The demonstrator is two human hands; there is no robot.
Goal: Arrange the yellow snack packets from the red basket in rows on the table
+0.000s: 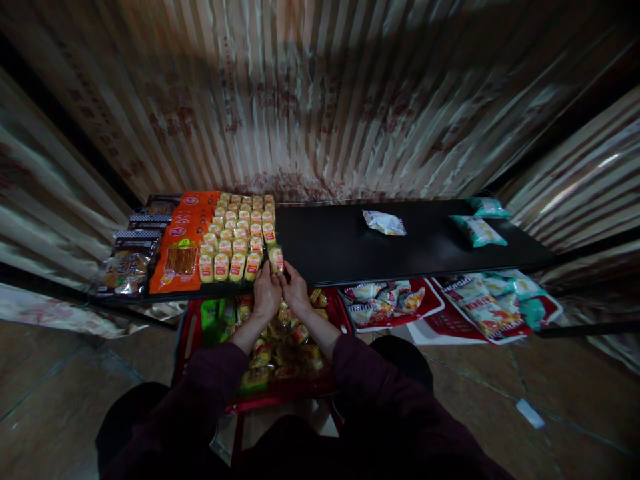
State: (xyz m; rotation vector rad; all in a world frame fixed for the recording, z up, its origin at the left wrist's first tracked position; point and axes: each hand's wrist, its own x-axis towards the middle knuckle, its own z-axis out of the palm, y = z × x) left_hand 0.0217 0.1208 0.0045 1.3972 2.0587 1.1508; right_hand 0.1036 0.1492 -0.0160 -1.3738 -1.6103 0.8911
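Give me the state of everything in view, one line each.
Black shelf, partly covered with packets
Left hand, on the held pack
Right hand, on it too
Held pack, at the shelf's front edge
Yellow packs, lined up in rows
Orange packets, overlapping
Dark packets, overlapping
White packet, lying alone
Teal packets, lying down
Nearest red basket, filled with loose packs
Other two baskets, holding packets

Dim light leaves the corners dark and the sleeves (215, 373) nearly black; a shadow bands the striped curtain (280, 120), glare streaks its right side, edges stretch, and fine detail seems soft.
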